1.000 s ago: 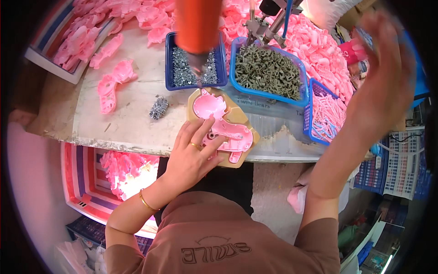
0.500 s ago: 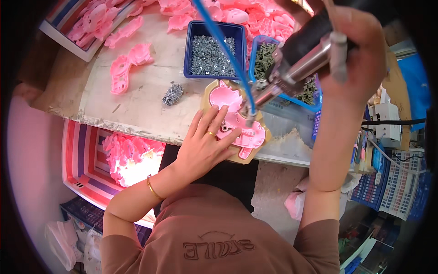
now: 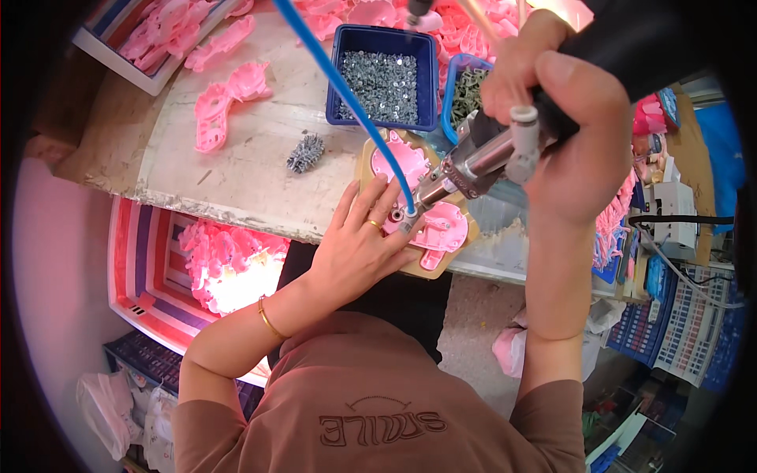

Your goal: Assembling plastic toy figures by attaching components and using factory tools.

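Note:
My left hand (image 3: 355, 240) lies with outstretched fingers over a pink plastic shell (image 3: 448, 225), which sits in a tan block (image 3: 460, 252) at the table's front edge. In my right hand (image 3: 587, 142) is a power screwdriver (image 3: 490, 158) with a black body and a metal front, tilted down to the left. Its tip is at the middle of the shell, close beside my left fingers; the exact contact point is hidden. A blue air hose (image 3: 339, 83) runs to the tip.
Behind the block stand a dark blue tray (image 3: 334, 112) of small screws and a lighter blue basket (image 3: 448, 106) of dull green-grey parts. A spiky grey clump (image 3: 305, 154) and a loose pink shell (image 3: 213, 118) lie to the left. Pink parts (image 3: 221, 264) fill a striped box below.
The screwdriver's tip has shifted left and nearer to me, toward my left fingers. My right hand has moved a little down and left. My left hand stays on the shell.

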Available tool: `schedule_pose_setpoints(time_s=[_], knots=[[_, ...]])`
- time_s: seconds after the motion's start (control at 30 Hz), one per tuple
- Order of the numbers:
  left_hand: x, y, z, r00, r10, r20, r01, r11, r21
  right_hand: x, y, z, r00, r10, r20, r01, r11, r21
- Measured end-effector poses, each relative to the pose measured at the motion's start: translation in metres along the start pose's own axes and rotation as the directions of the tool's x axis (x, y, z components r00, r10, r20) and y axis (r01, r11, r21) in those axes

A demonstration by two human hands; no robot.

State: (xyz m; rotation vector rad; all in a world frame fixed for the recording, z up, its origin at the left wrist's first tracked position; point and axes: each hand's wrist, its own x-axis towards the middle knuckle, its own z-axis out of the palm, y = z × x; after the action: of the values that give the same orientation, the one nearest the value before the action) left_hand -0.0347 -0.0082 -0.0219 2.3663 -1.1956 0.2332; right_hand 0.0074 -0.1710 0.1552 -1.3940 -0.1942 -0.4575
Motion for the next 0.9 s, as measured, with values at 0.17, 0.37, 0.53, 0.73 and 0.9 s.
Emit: schedule_pose_setpoints(time_s=[0.17,0.37,0.53,0.73,0.9], knots=[[0.0,0.0,-0.002,1.0,-0.012,-0.025,0.013,1.0,0.021,0.008,0.015,-0.022,0.927,-0.096,0.363,0.073,0.994,0.077],[-0.002,-0.004,0.004,0.999,-0.02,0.031,0.021,0.999,-0.033,-0.023,-0.001,0.021,0.996,-0.029,-0.085,0.02,0.995,-0.101],[0.003,-0.003,-0.005,0.999,0.035,0.038,-0.035,0.999,0.015,0.0,-0.004,-0.01,0.975,-0.174,0.139,0.192,0.973,-0.127],[0.011,-0.014,-0.021,0.987,0.16,-0.004,-0.16,0.984,-0.073,0.042,-0.062,-0.043,0.953,-0.262,-0.151,0.212,0.935,-0.285],[0.024,-0.005,-0.091,0.992,0.105,0.063,-0.064,0.883,-0.464,0.09,-0.072,-0.093,0.974,-0.13,0.187,0.195,0.899,-0.392]])
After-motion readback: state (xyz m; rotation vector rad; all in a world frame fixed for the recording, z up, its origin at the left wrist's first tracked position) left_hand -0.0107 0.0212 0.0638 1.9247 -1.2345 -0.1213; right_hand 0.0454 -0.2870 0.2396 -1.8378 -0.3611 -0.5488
